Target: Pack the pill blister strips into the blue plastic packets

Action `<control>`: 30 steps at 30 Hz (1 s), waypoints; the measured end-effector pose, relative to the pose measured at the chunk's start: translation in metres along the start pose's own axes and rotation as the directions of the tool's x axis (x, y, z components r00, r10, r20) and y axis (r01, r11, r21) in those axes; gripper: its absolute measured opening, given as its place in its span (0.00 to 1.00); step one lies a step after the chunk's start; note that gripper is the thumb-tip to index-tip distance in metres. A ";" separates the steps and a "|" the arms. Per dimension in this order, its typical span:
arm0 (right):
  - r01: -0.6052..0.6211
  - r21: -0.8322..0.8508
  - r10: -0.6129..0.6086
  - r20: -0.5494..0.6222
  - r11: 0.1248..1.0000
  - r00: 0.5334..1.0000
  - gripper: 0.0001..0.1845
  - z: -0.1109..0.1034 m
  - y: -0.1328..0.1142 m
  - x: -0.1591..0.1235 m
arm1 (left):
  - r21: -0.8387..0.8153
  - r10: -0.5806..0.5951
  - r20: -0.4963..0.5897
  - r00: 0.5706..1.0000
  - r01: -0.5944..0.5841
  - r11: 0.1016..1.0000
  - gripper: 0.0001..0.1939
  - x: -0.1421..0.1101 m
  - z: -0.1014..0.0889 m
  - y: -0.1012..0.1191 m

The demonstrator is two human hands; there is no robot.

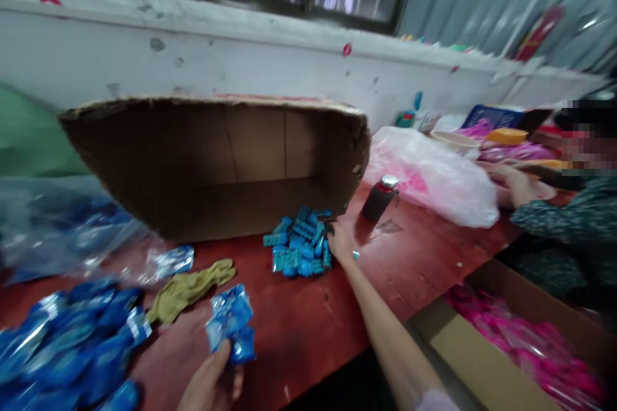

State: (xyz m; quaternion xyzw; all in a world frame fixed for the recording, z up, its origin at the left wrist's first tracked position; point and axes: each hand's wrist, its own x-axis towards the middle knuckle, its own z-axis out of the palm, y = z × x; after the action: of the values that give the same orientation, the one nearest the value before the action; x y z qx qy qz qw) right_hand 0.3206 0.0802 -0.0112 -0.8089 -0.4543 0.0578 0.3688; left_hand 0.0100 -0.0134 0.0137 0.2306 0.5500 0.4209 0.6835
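My left hand [214,376] is closed on some shiny blue plastic packets [231,314], held just above the red table with the thumb on top. My right hand [340,243] reaches to the right edge of a pile of small blue plastic pieces [299,247]; its fingertips are blurred against the pile, so their grip does not show. Behind that pile lies a large cardboard box [260,205] on its side, its open mouth facing me. A crumpled olive-yellow glove [190,289] rests left of the packets. A heap of blue packets [62,347] covers the table at the lower left.
A dark bottle with a silver cap [380,199] stands right of the box. Beyond it is a white plastic bag [434,173]. A carton of pink packets [525,340] sits below the table's right edge. Another person's arm [520,189] is at the far right.
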 end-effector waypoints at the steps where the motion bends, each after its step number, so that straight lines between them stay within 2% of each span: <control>1: 0.012 0.024 -0.013 0.010 1.000 1.000 0.15 0.006 -0.001 -0.006 | -0.056 -0.059 0.025 0.998 0.060 0.997 0.13 -0.004 0.000 -0.002; 3: 0.042 0.083 -0.043 0.009 0.996 0.999 0.17 0.015 -0.004 -0.014 | -0.153 -0.192 0.001 0.981 0.190 0.970 0.12 -0.009 0.002 -0.004; 6: 0.087 0.182 -0.077 -0.061 0.979 0.995 0.18 0.019 -0.008 -0.016 | -0.257 -0.295 -0.023 0.955 0.280 0.925 0.10 -0.012 0.004 -0.001; 9: 0.120 0.271 -0.080 -0.157 0.955 0.984 0.18 0.011 -0.019 -0.018 | -0.309 -0.317 -0.014 0.948 0.297 0.903 0.09 -0.013 0.001 0.001; 12: 0.140 0.365 -0.077 -0.184 0.921 0.980 0.18 -0.005 -0.040 -0.042 | -0.321 -0.286 -0.017 0.958 0.266 0.909 0.08 -0.011 -0.005 0.000; 13: 0.136 0.411 -0.079 -0.153 0.902 0.985 0.17 -0.010 -0.049 -0.056 | -0.322 -0.268 -0.024 0.963 0.246 0.914 0.07 -0.010 -0.007 -0.001; 14: 0.078 0.557 -0.073 -0.031 0.827 0.997 0.17 -0.016 -0.058 -0.073 | -0.323 -0.250 -0.030 0.968 0.227 0.919 0.07 -0.009 -0.008 -0.001; 15: -0.022 0.671 -0.084 0.124 0.741 0.989 0.17 -0.021 -0.068 -0.092 | -0.324 -0.234 -0.036 0.972 0.210 0.922 0.07 -0.009 -0.009 -0.002; 17: -0.220 0.739 -0.150 0.398 0.636 0.905 0.16 -0.028 -0.086 -0.129 | -0.327 -0.212 -0.043 0.976 0.187 0.927 0.07 -0.008 -0.010 -0.003; 19: -0.305 0.737 -0.193 0.506 0.603 0.841 0.15 -0.030 -0.099 -0.159 | -0.327 -0.204 -0.042 0.978 0.179 0.928 0.07 -0.007 -0.010 -0.003; 20: -0.298 0.735 -0.210 0.512 0.609 0.833 0.13 -0.029 -0.104 -0.170 | -0.328 -0.201 -0.038 0.979 0.178 0.928 0.07 -0.008 -0.010 -0.004; 22: -0.227 0.736 -0.247 0.475 0.638 0.845 0.11 -0.027 -0.108 -0.183 | -0.332 -0.199 -0.033 0.979 0.177 0.927 0.07 -0.008 -0.011 -0.004; 25: -0.099 0.727 -0.314 0.410 0.679 0.856 0.09 -0.023 -0.110 -0.188 | -0.348 -0.193 -0.039 0.980 0.167 0.922 0.07 -0.010 -0.014 -0.004; 30: 0.035 0.715 -0.432 0.383 0.699 0.817 0.09 -0.025 -0.110 -0.189 | -0.371 -0.157 -0.049 0.986 0.128 0.920 0.08 -0.013 -0.017 -0.002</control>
State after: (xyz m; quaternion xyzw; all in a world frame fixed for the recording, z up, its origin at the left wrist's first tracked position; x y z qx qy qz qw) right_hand 0.1450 -0.0458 0.0321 -0.5017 -0.5867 0.3878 0.5037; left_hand -0.0059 -0.0278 0.0145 0.0416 0.5031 0.4738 0.7216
